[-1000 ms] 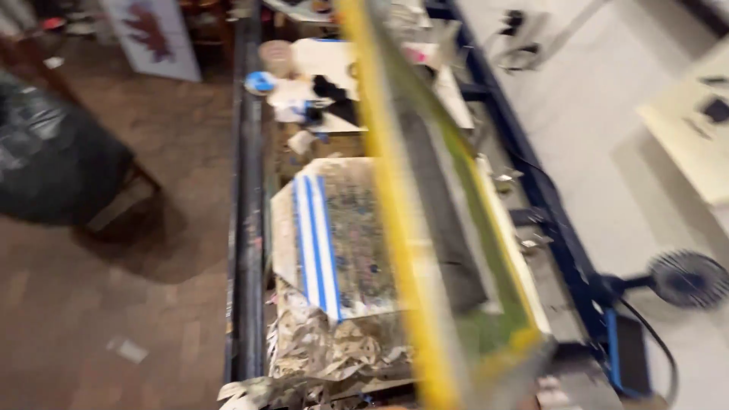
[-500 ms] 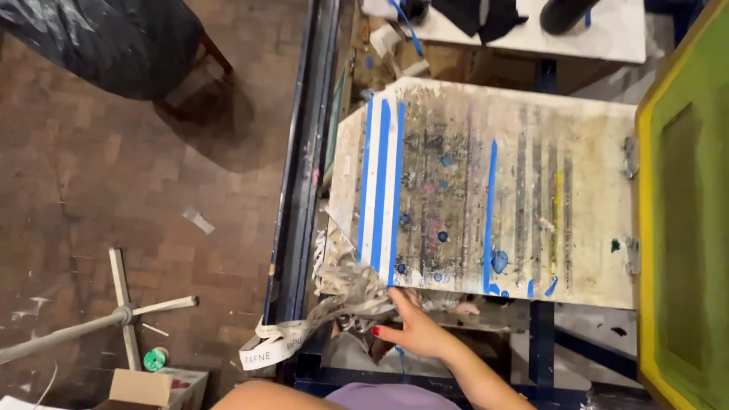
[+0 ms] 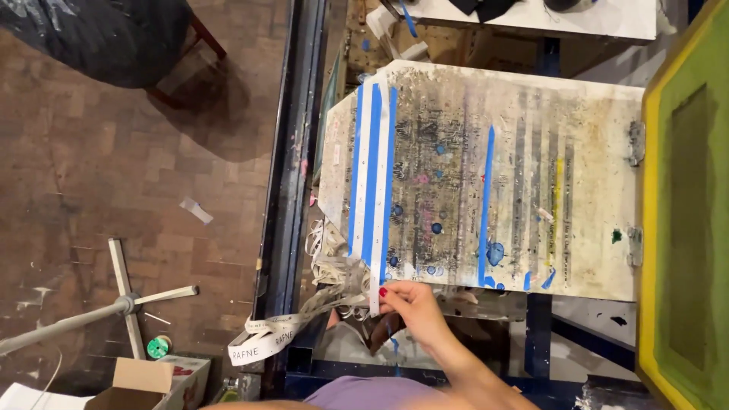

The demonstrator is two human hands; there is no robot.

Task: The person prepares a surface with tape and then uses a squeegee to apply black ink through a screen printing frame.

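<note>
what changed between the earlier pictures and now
The hand that reached the bundle of white strips half a second ago now pinches the near end of a white strip at the board's edge. The stained board and its blue tape stay put.

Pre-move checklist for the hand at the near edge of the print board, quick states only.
1. Grip: one hand pinches the near end of a white strip at the board's edge: ok. Which hand it is: cannot tell.
2. Other hand in view: not ok, not in the frame.
3. Strip lie: runs flat along the stained board between blue tape lines: ok.
4. Board edge: a tangle of loose white ribbon hangs right beside the fingers: not ok.
5. Yellow-framed screen: sits to the side, off the board: ok.
6. Strip's far end fixed or free: cannot tell.
</note>
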